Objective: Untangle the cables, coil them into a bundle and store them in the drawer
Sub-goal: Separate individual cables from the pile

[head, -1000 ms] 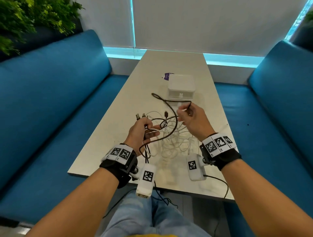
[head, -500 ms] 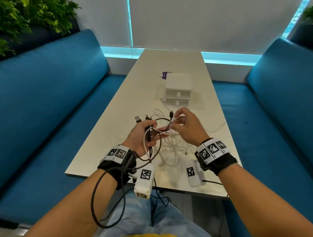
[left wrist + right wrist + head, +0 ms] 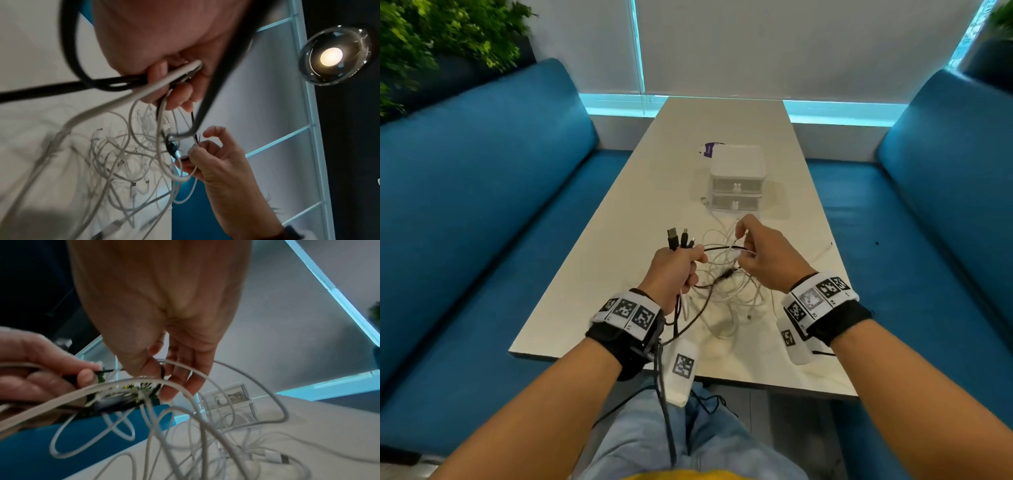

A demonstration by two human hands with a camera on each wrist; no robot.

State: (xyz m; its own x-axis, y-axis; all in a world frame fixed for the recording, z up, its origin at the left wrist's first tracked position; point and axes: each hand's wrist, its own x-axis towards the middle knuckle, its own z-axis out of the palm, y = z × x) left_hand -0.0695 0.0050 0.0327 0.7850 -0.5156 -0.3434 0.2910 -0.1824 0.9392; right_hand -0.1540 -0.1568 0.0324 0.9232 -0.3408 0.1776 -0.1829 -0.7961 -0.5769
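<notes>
A tangle of white cables [image 3: 726,301] lies on the pale table [image 3: 619,219] between my hands, with black cables [image 3: 702,301] running through it. My left hand [image 3: 674,270] grips a bunch of black and white cables, whose black plugs [image 3: 681,238] stick up above the fist. In the left wrist view those cables [image 3: 144,81] pass through the curled fingers. My right hand [image 3: 760,253] pinches a white cable [image 3: 746,253] and a thin black one; the right wrist view shows the white cable [image 3: 180,368] across its fingers. The white two-drawer box [image 3: 738,178] stands behind, both drawers closed.
Blue bench seats [image 3: 482,192] run along both sides of the table. A purple and white item [image 3: 709,149] lies behind the drawer box. A black cable [image 3: 664,404] hangs from my left wrist over the table's near edge toward my lap.
The black loop that was lifted high near the drawer box has dropped. My right hand came in toward the left and pinched cables there, then drew slightly apart. The long black loop below my left forearm is gone.
</notes>
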